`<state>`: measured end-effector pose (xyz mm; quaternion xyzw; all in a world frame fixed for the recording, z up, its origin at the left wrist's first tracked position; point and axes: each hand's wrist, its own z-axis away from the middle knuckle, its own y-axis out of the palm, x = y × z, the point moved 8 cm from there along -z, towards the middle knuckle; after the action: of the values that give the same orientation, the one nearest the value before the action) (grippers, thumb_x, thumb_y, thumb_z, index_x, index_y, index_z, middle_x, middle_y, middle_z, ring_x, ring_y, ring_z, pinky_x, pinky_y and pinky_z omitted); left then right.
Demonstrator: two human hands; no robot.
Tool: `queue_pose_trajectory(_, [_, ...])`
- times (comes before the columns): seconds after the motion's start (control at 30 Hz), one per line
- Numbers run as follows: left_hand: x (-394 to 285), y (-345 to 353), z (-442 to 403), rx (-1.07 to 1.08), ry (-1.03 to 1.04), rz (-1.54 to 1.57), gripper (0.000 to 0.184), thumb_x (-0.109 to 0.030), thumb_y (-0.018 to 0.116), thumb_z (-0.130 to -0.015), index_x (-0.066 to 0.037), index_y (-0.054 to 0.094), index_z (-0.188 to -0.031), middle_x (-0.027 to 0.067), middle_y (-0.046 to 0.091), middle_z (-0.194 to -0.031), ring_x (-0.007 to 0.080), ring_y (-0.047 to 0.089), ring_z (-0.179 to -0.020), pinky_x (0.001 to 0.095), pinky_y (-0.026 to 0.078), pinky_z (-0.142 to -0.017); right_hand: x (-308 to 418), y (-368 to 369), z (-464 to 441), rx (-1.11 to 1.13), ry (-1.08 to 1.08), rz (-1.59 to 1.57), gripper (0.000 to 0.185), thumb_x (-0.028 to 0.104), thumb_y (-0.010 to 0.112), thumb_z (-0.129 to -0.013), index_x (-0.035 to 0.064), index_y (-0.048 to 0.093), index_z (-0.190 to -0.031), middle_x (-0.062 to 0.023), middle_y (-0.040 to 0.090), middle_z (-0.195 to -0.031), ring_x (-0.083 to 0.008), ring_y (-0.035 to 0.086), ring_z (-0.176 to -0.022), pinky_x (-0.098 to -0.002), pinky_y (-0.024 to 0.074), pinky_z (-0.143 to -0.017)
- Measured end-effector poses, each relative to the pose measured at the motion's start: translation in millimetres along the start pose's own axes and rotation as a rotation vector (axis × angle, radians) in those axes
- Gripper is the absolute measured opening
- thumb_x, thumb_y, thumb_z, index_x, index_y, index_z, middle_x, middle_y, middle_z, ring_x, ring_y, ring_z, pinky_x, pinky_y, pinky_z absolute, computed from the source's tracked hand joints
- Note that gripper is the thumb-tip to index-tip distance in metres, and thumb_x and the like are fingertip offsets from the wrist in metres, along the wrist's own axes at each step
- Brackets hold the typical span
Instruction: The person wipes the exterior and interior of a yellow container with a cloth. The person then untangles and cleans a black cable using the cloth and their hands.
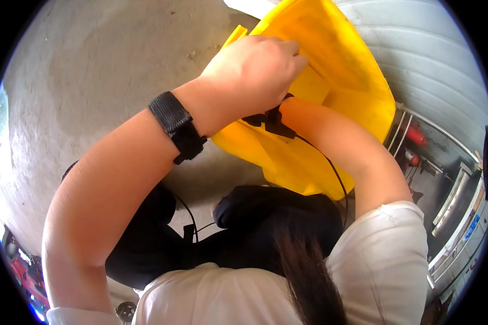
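Note:
A large yellow plastic piece (358, 97), curved like a shell, stands tilted in front of me. My left hand (260, 67) is over its near side, back of the hand up and fingers curled inward; what they hold is hidden. A black strap (171, 116) circles my left wrist. My right forearm (331, 130) reaches in from the right, across the yellow piece. Its wrist wears a black band with a small black device (276, 122) and a cable. My right hand is hidden behind my left hand and wrist.
Grey concrete floor (108, 70) spreads to the left. A metal rack (444, 135) with red items stands at the right, beside a pale ribbed wall (417, 43). My dark-clothed legs (271, 211) are close below the yellow piece. Red objects (27, 273) show at the lower left.

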<state>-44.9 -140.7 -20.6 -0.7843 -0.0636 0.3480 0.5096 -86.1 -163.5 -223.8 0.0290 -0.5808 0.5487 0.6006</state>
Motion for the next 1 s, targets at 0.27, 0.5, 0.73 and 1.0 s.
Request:
queue_pose_trajectory(0.27, [-2.2, -1.0, 2.1, 0.038, 0.001, 0.022, 0.006, -0.006, 0.057, -0.078, -0.007, 0.059, -0.084, 0.008, 0.061, -0.085, 0.0274, 0.064, -0.083, 0.0364, 0.054, -0.074, 3.6, -2.0, 11.5, -0.037, -0.066, 0.067, 0.023, 0.018, 0.055, -0.088, 0.0108, 0.057, -0.11, -0.0127, 0.064, -0.104, -0.0283, 0.061, -0.096, -0.0376, 0.0484, -0.079])
queue_pose_trajectory(0.5, [-4.7, -2.4, 2.7, 0.021, 0.004, 0.036, 0.008, -0.006, 0.057, -0.078, -0.006, 0.058, -0.086, 0.0089, 0.061, -0.086, 0.0273, 0.064, -0.083, 0.0368, 0.054, -0.073, 1.5, 24.9, 51.4, -0.136, -0.179, 0.241, 0.022, 0.02, 0.055, -0.09, 0.0117, 0.057, -0.11, -0.0115, 0.064, -0.103, -0.028, 0.061, -0.095, -0.038, 0.0486, -0.079])
queue_pose_trajectory(0.73, [-6.2, -2.1, 1.8, 0.005, 0.01, 0.01, 0.006, -0.007, 0.056, -0.079, -0.006, 0.059, -0.084, 0.0099, 0.06, -0.084, 0.0286, 0.064, -0.082, 0.0379, 0.054, -0.074, -51.8, 46.2, 149.2, 0.539, 0.06, 0.295, 0.016, 0.018, 0.059, -0.079, 0.0106, 0.065, -0.092, -0.0149, 0.067, -0.091, -0.0373, 0.064, -0.081, -0.0452, 0.0491, -0.073])
queue_pose_trajectory(1.0, [-8.0, -0.4, -1.0, -0.01, 0.018, 0.009, 0.007, -0.007, 0.055, -0.078, -0.006, 0.059, -0.084, 0.0103, 0.061, -0.084, 0.0289, 0.064, -0.082, 0.0387, 0.054, -0.075, -64.4, 61.7, 161.9, 0.641, 0.301, 0.191, 0.022, 0.007, 0.059, -0.078, 0.0127, 0.068, -0.097, -0.013, 0.066, -0.093, -0.0355, 0.063, -0.087, -0.0433, 0.0487, -0.078])
